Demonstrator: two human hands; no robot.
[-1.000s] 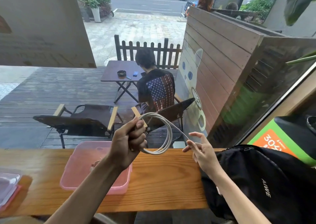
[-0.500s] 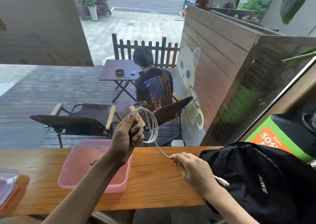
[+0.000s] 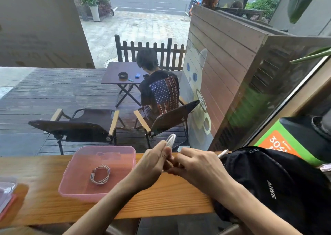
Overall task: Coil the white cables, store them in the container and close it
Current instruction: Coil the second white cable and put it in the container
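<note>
Head view, reading left to right: at the far left edge of the wooden table (image 3: 44, 195) I see part of a clear lid (image 3: 6, 192), too cropped to say more. Next comes the pink container (image 3: 71, 192), open, with one coiled white cable (image 3: 100, 174) lying flat on its floor. Just right of the container my left hand (image 3: 152, 164) is raised above the table, fingers (image 3: 162, 149) pinched closed on a second white cable (image 3: 171, 140), whose loops stick up past the knuckles. My right hand (image 3: 198, 168) touches the left, fingers curled in on the same cable near the pinch; its plug end (image 3: 223, 153) pokes out beyond it toward the black backpack (image 3: 277, 190) at the right.

I judge the coil is being finished or tied off. The risk I see: springy loops held only by a pinch could pop open if either hand eases, and the loose plug end could snag the backpack. A coil left too wide might foul the lid when closing.
</note>
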